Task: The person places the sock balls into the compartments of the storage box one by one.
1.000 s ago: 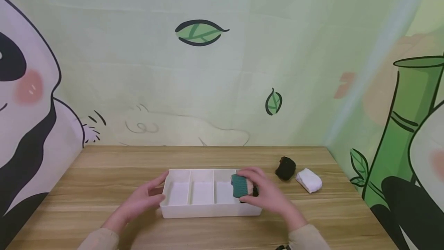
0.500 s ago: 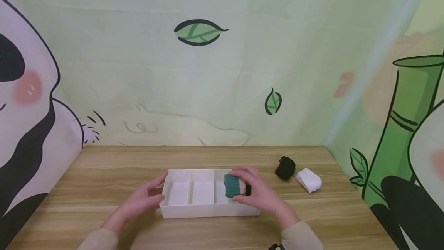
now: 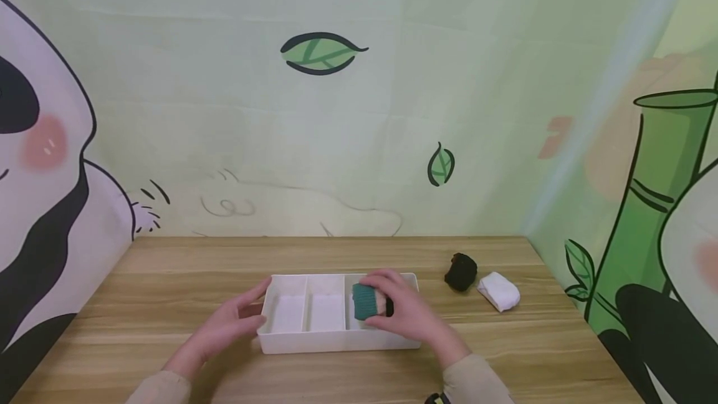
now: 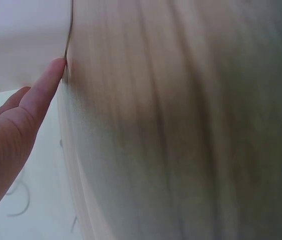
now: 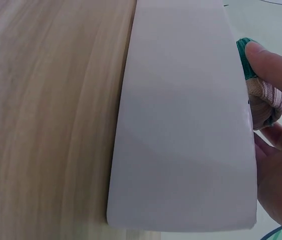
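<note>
Above the third compartment [image 3: 349, 304] from the left of the white box [image 3: 336, 341], I am holding the green-and-beige knitted bundle [image 3: 364, 302] with my right hand [image 3: 404, 310].
My right fingers and thumb are gripping the bundle, which is showing partly above the rim; whether it is touching the bottom, I cannot tell. My left hand [image 3: 235, 317], with fingers rather straight, is touching the left end of the box, probably for steadying it. In my judgement, I am doing the placing step, and the next move is calling for a gentle lowering, then a loosening of my right hand without catching the walls. On the surface [image 3: 224, 260], to the right of the box, the black bundle [image 3: 461, 272] and the white bundle [image 3: 499, 292] are lying near each other.
</note>
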The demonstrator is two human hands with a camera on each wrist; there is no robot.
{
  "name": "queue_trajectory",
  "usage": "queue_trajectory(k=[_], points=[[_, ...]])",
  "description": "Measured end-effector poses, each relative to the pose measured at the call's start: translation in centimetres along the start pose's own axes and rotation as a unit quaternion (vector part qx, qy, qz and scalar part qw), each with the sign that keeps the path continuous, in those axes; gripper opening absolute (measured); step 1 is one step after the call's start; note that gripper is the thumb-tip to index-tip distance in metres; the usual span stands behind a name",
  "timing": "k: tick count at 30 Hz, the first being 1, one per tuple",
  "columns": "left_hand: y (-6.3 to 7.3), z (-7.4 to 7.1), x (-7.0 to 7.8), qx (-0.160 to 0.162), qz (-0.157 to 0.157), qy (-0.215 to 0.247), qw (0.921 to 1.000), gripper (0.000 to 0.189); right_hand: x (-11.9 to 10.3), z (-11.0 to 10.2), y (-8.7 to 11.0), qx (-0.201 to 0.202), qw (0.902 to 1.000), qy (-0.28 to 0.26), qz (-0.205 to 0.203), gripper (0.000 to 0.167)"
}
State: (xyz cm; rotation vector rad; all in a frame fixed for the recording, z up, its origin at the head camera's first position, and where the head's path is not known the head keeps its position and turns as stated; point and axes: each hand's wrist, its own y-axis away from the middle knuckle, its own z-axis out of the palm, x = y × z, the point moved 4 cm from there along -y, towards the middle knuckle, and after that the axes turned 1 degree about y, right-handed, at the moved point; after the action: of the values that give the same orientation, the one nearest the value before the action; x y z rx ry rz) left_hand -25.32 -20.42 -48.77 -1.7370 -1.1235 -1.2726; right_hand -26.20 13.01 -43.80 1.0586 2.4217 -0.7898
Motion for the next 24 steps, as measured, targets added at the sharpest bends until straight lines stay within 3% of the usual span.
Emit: queue_trajectory(k=[10, 24], points=[[0.03, 0.05, 0.1, 0.004, -0.004, -0.004, 1.0, 0.073, -0.07, 0.31, -0.87, -0.023, 0.9992, 0.007, 0.033, 0.062], [0.06, -0.01, 0.25, 0.006, -0.003, -0.014, 0.9999, 0.072, -0.56, 0.51, -1.01, -0.031, 0.9986, 0.041, 0.011, 0.064]])
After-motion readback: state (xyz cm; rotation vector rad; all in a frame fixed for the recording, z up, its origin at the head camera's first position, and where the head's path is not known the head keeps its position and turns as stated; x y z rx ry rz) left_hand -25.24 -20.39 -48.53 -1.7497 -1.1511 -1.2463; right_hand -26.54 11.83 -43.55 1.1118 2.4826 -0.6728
